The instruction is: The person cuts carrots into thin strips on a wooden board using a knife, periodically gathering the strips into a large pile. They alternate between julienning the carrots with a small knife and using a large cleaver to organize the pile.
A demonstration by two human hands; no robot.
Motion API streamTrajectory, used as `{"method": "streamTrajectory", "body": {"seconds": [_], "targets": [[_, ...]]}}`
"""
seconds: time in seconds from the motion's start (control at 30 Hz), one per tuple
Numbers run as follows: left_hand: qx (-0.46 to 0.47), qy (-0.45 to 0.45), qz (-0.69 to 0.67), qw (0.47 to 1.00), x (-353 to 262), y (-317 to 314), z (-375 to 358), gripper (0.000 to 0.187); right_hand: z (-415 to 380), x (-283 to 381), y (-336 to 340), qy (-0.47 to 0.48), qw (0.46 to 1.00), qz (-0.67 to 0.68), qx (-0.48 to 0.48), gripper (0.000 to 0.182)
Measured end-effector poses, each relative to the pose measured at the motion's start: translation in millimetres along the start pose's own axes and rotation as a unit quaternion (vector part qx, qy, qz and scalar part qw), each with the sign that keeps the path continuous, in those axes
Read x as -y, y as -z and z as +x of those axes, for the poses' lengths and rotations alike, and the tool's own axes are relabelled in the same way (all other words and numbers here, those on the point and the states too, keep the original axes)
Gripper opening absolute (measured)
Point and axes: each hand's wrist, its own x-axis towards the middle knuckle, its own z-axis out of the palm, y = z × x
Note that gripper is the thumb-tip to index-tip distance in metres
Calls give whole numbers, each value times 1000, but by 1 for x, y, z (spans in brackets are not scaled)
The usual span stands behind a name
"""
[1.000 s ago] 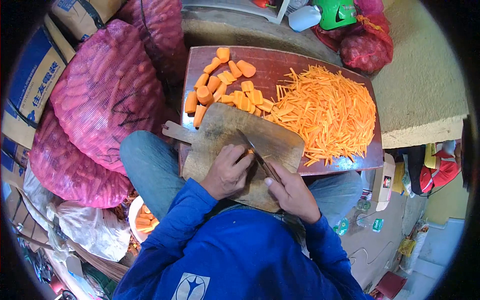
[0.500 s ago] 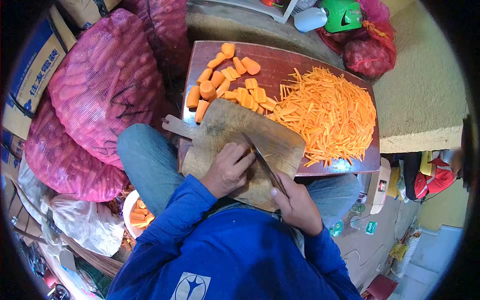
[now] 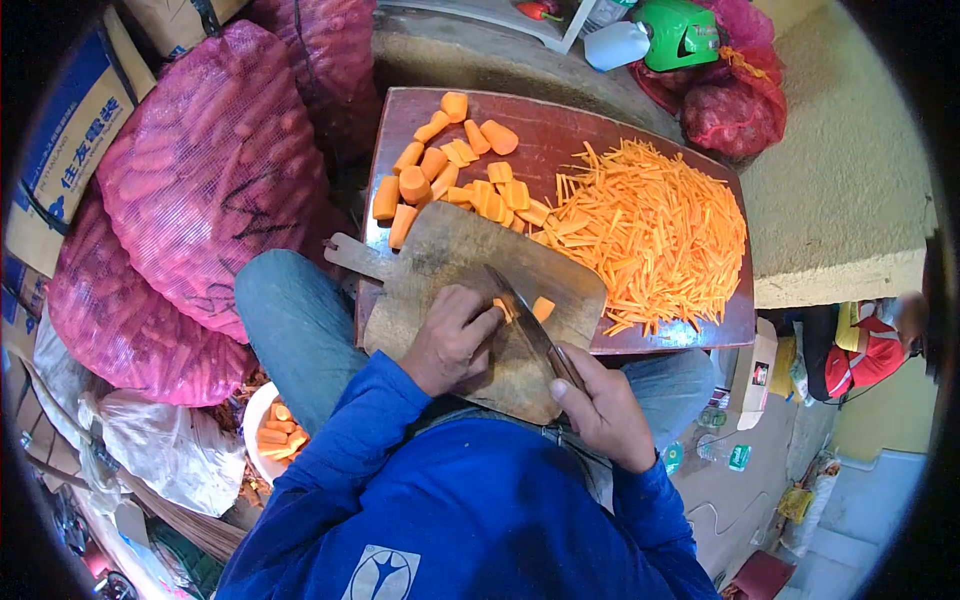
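Note:
My right hand (image 3: 605, 412) is wrapped round the handle of a knife (image 3: 522, 315), its blade slanting up and left over a worn wooden cutting board (image 3: 455, 240). Curled fingers of my left hand (image 3: 455, 338) press on a small carrot piece (image 3: 502, 309) right beside the blade; most of that piece is hidden. On the blade's other side, a cut carrot slice (image 3: 543, 309) lies on the board. The board rests across my lap and the edge of a reddish-brown table (image 3: 545, 118). Peeled carrot chunks (image 3: 413, 184) and a heap of carrot strips (image 3: 655, 240) are on the table.
Pink mesh sacks of carrots (image 3: 215, 170) stand at the left, near a white bucket (image 3: 255, 430) holding carrots. A green container (image 3: 678, 35) and a red mesh bag (image 3: 735, 115) are at the back right. Plastic bottles (image 3: 710, 447) lie on the floor.
A carrot slice now lies right of the blade, where the board was bare before. The knife and my right hand have shifted slightly right; my left hand stays nearly in place.

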Motion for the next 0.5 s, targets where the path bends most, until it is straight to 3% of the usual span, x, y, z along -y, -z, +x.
{"method": "streamTrajectory", "body": {"seconds": [0.5], "targets": [[-1, -4, 2, 1000, -1, -3, 2, 47, 1, -5, -10, 30, 1000, -5, 7, 44]]}}
